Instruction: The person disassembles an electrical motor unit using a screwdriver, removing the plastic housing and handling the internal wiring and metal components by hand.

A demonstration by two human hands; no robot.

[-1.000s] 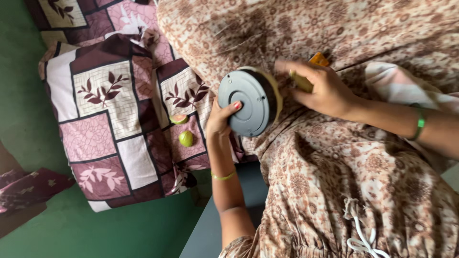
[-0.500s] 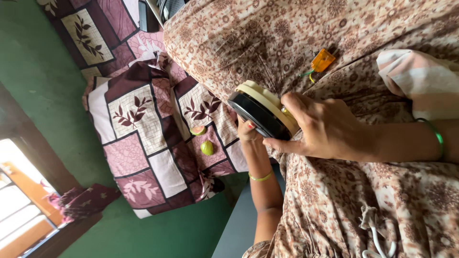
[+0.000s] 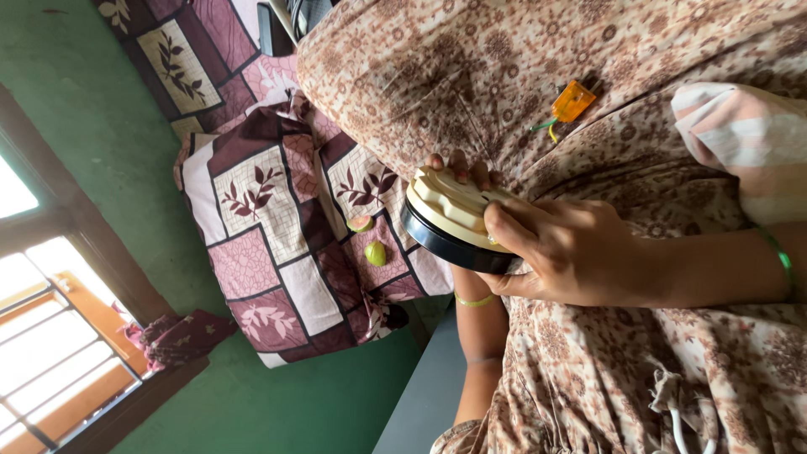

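Two hands clasp a round cream-and-black device (image 3: 454, 220) over a floral-print lap. Left of the device, a patchwork quilt (image 3: 277, 244) carries two small green fruit pieces (image 3: 370, 244). The left hand (image 3: 458, 166) supports the device from behind, fingertips curled over its rim; the right hand (image 3: 563, 252) wraps its face, thumb pressing on top. Right of the device lies a small orange part (image 3: 572, 102)

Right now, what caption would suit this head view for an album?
Both hands, right hand and left hand, grip a round cream-and-black device above a floral-clad lap.
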